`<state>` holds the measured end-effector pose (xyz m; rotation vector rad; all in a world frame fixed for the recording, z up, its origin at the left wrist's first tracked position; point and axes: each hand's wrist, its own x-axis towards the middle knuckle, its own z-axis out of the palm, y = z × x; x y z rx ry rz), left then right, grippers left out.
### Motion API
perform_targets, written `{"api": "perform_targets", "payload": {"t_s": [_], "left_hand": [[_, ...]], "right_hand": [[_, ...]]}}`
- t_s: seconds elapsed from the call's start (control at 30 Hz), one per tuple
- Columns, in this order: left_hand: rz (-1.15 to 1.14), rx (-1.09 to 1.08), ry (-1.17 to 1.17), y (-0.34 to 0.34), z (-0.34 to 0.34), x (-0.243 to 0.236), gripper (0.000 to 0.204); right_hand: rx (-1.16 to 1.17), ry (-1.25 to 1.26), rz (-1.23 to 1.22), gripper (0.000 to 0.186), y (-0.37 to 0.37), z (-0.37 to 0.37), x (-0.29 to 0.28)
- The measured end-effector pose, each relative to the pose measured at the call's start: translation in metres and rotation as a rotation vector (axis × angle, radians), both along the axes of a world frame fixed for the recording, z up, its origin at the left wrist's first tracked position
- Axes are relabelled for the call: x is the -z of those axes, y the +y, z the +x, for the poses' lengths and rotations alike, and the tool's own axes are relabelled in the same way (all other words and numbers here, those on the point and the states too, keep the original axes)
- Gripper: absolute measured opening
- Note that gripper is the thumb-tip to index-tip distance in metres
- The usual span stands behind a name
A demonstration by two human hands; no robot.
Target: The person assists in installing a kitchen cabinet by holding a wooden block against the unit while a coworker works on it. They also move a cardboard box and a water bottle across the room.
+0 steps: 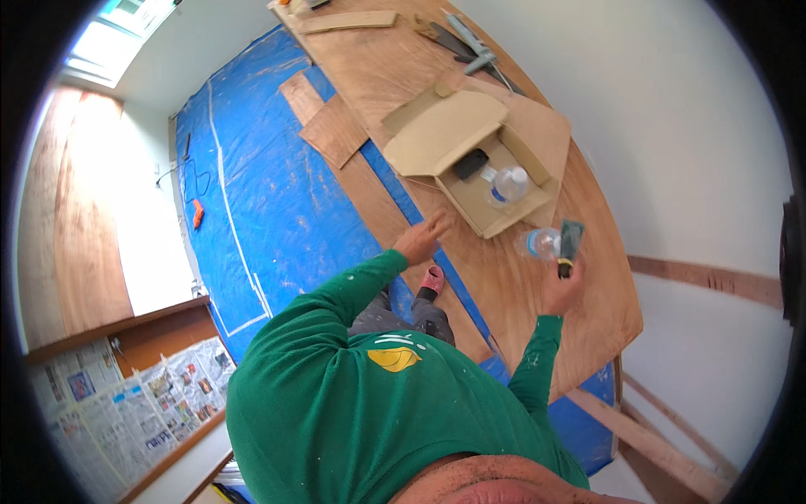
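My right hand [561, 286] grips a small flat dark-green tool [572, 238] with a black-and-yellow lower end, just beside a clear plastic bottle [537, 244] on the plywood board [588, 323]. My left hand [421, 239] hovers left of an open cardboard box [477, 210], its fingers loosely apart with nothing visible in them. Inside the box are a black object [468, 164] and another clear plastic bottle [510, 185] with a white cap.
A caulking gun [479, 59], dark tools and a wooden strip [348, 21] lie at the board's far end. Plywood pieces [333, 130] rest beyond the box, beside a blue floor sheet [252, 210] bearing an orange tool [198, 214]. A white wall [697, 151] bounds the right.
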<state>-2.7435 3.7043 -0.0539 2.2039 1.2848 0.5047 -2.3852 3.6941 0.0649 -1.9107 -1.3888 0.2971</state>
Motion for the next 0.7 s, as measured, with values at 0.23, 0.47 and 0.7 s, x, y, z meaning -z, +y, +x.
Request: {"api": "perform_targets", "payload": {"t_s": [0.23, 0.47, 0.7], "left_hand": [[-0.355, -0.251, -0.026, -0.082, -0.107, 0.000, 0.031], [-0.310, -0.427, -0.432, -0.060, -0.181, -0.062, 0.043], [-0.513, -0.497, -0.947, -0.027, -0.258, -0.066, 0.055]], "right_hand": [[0.064, 0.039, 0.096, 0.043, 0.039, -0.083, -0.108], [-0.647, 0.346, -0.104, 0.045, 0.093, -0.267, -0.096], [-1.144, 0.096, -0.551, 0.061, 0.071, -0.442, -0.014]]}}
